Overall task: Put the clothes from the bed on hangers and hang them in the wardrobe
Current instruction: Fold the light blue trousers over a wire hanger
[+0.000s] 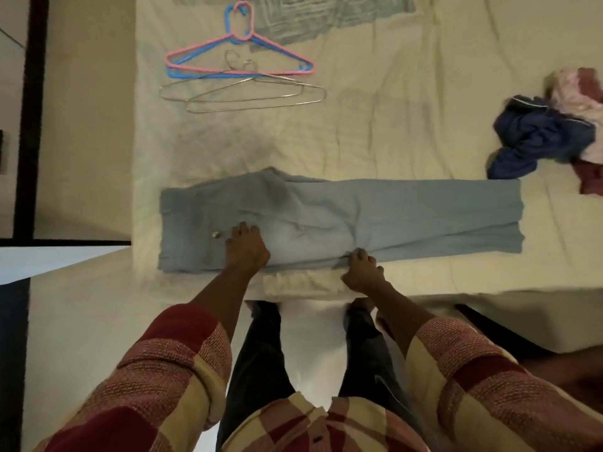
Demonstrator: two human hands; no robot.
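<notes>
Light blue jeans [408, 213] lie folded lengthwise across the near edge of the bed [375, 125], waistband to the left. My left hand [246, 247] rests flat on them near the metal button, fingers spread. My right hand [362, 272] pinches the jeans' near edge at mid-length. At the far left of the bed lie a pink hanger [287, 62] on top of a blue hanger [173, 72], and two wire hangers [248, 96] just below them. A heap of dark blue and pink-maroon clothes [548, 132] sits at the right.
A pale blue-grey patterned cloth [319, 14] lies at the far end of the bed. A dark vertical frame [31, 125] stands at the left beside the bed. My legs stand against the bed's near edge on a pale floor.
</notes>
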